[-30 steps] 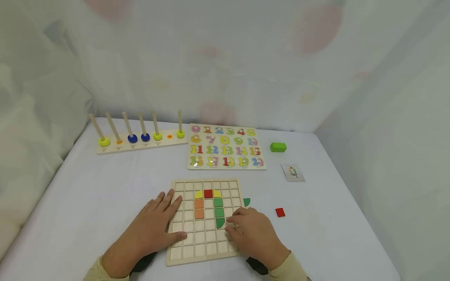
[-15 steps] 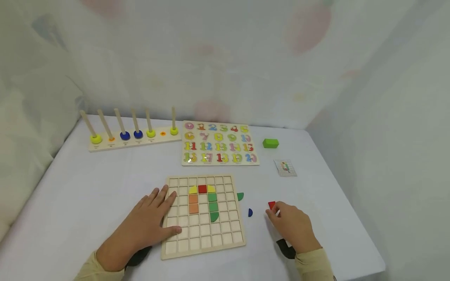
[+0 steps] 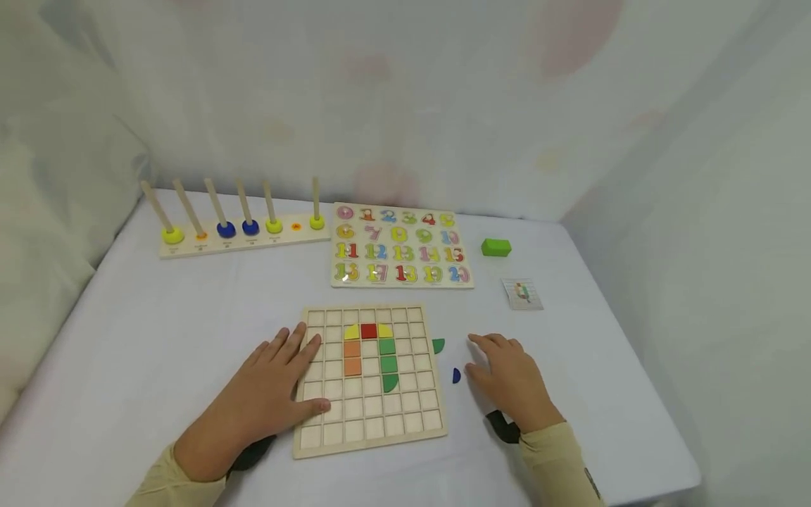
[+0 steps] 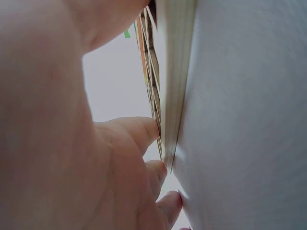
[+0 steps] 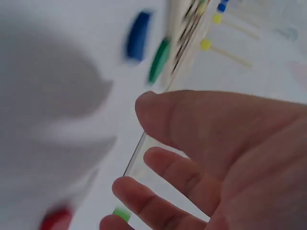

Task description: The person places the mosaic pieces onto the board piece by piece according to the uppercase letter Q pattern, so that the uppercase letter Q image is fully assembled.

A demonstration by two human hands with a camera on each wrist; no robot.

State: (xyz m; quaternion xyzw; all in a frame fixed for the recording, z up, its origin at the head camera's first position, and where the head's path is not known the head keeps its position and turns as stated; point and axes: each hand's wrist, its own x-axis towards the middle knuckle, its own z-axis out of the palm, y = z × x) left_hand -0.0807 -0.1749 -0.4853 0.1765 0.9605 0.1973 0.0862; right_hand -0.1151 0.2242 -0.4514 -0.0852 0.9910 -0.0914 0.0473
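A wooden grid board (image 3: 355, 409) lies on the table with a red square tile (image 3: 369, 331), yellow quarter-round tiles, orange squares and green tiles set in its cells. My left hand (image 3: 269, 398) rests on its left edge, fingers spread, thumb over the lower cells. To the right of the board, my right hand (image 3: 512, 380) hovers with thumb and fingers apart, holding nothing. A blue rounded tile (image 3: 456, 376) lies just left of its thumb. Against the board's right edge is a green quarter-round tile (image 3: 438, 346). A loose red tile (image 5: 56, 220) shows blurred in the right wrist view.
Behind the board lies a number puzzle (image 3: 402, 280). A peg stand (image 3: 243, 243) with yellow and blue rings is at the back left. At the right are a green block (image 3: 496, 247) and a small pattern card (image 3: 522, 293).
My right hand left the board's right side, reached the loose red tile, then drew back slightly left. That tile is now hidden in the head view. My left hand stays on the board.
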